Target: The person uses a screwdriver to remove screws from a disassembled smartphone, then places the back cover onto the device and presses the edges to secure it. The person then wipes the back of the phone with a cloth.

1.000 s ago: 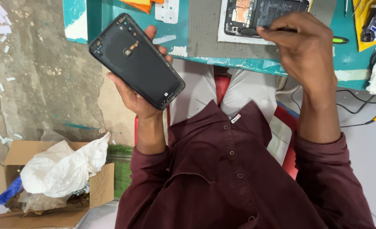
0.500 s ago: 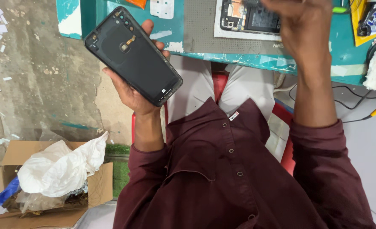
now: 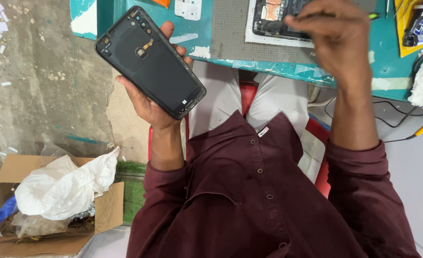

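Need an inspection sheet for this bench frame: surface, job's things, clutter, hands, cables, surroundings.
Surface: teal worktable, paint chipped along the front edge, with a grey work mat on it.
Job's things: black phone back cover, inner side up; opened phone body on the mat.
Clutter: white part and yellow packaging on the table.
Hands: left hand holds the back cover off the table; right hand is over the opened phone, blurred, with a thin tool whose green end shows.
Cables: black cable hangs at the right.
Surroundings: cardboard box with white plastic bag on the floor; red chair.
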